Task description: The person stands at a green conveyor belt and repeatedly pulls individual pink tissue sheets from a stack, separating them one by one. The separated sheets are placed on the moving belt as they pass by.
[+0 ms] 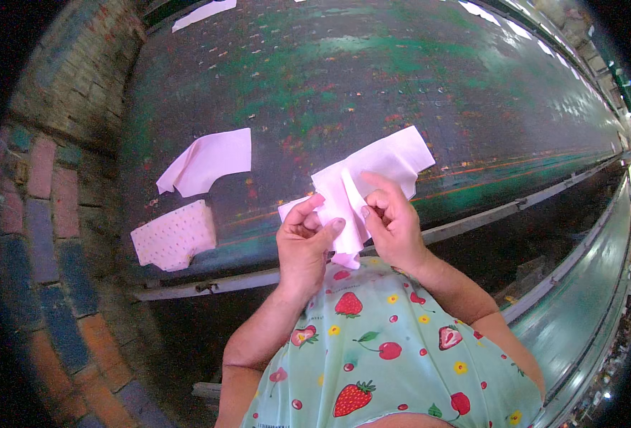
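Observation:
Just past the table's near edge, my left hand (pixel 306 246) pinches a pale pink cut fabric piece (pixel 342 207) between thumb and fingers. The cloth hangs in soft folds, and its lower tip reaches down in front of my apron. My right hand (pixel 395 221) has its thumb and fingers closed at the right side of the same cloth, on a raised fold. Beyond the fingers lies a flat stretch of pale pink fabric (pixel 399 158); I cannot tell whether it is a separate piece.
Left on the dark, worn green table (pixel 294 85) lie a plain pink fabric piece (pixel 219 162) with a folded corner and a dotted one (pixel 176 235). A metal rail (pixel 465 227) runs along the near edge. A brick wall (pixel 80 85) stands at left.

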### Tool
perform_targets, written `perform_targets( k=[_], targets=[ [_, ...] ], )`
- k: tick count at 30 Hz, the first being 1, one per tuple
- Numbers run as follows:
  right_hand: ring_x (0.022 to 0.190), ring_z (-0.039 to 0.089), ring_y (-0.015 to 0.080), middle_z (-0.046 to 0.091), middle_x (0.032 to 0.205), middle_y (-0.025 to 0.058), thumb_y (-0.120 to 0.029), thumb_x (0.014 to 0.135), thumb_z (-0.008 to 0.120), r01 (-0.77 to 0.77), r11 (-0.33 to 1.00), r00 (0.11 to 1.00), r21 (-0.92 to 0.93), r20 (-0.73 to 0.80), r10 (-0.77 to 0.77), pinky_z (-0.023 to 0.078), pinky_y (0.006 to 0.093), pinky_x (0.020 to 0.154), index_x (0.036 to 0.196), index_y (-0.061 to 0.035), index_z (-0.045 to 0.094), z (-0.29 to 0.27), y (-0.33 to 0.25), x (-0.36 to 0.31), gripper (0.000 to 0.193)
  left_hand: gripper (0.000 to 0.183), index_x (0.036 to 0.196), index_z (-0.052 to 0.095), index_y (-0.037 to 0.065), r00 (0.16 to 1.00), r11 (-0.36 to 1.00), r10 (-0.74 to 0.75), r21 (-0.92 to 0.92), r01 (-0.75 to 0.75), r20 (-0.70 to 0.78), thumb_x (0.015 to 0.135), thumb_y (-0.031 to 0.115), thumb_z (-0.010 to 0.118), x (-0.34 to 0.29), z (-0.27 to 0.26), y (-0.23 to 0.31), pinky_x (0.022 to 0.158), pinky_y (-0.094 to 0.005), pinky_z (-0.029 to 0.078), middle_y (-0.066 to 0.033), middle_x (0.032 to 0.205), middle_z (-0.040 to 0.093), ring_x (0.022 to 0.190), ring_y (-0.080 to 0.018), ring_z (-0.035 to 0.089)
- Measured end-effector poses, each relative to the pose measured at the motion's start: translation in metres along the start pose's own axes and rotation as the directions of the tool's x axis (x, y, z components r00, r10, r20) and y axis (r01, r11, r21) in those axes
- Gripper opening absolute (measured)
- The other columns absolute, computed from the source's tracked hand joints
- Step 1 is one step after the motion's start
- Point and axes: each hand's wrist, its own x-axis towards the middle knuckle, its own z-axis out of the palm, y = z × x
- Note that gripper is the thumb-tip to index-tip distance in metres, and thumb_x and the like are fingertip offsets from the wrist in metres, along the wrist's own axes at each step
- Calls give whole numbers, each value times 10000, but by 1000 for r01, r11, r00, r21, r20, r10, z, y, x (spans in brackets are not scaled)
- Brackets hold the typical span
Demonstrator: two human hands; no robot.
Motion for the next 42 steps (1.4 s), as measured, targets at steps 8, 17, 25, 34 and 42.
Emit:
perform_targets(
  k=[8, 17, 25, 34, 42],
  targets=[
    [721, 558, 39, 652, 902, 31, 49, 896, 690, 88, 985, 991, -146, 108, -72, 446, 203, 614, 997, 18, 695, 10, -12, -13, 106, 457, 1282, 604, -11, 999, 997, 47, 68, -47, 13, 853, -136, 699, -8, -10, -1, 737, -231, 538, -17, 957, 669, 857, -77, 641],
    [712, 545, 16, 606, 818, -42, 19, 871, 733, -194, 981, 954, -15, 232, 192, 461, 209, 597, 901, -10, 648, 9, -10, -18, 95, 363, 1113, 581, 50, 991, 955, 126, 266, -134, 45, 809, -122, 684, -18, -13, 2, 714, -234, 486, 2, 935, 591, 818, -79, 574],
    [750, 514, 20, 596, 825, -55, -33, 891, 720, -314, 910, 920, 269, 322, 223, 438, 206, 653, 893, -38, 643, -6, -4, -11, 77, 313, 1053, 551, 68, 997, 997, 81, -9, -81, 6, 838, -147, 625, -19, 4, 1, 698, -256, 552, -33, 943, 647, 812, -96, 653],
    [829, 568, 67, 597, 900, -23, 39, 846, 663, -191, 902, 962, 388, 255, 94, 469, 227, 727, 906, -58, 624, -79, 18, -1, 121, 360, 1131, 584, 69, 984, 995, 103, 3, -104, -142, 800, -70, 581, -21, 38, 1, 763, -348, 597, -72, 1050, 642, 876, -180, 669],
    [591, 468, 55, 545, 716, -27, 5, 688, 533, 72, 936, 928, 343, -366, 63, 335, 222, 507, 801, -75, 640, -268, 39, 36, 175, 492, 1316, 583, -63, 886, 940, 268, -100, -327, -380, 915, 221, 606, -31, 14, 25, 947, -500, 586, -196, 1242, 678, 1117, -314, 687]
  ],
)
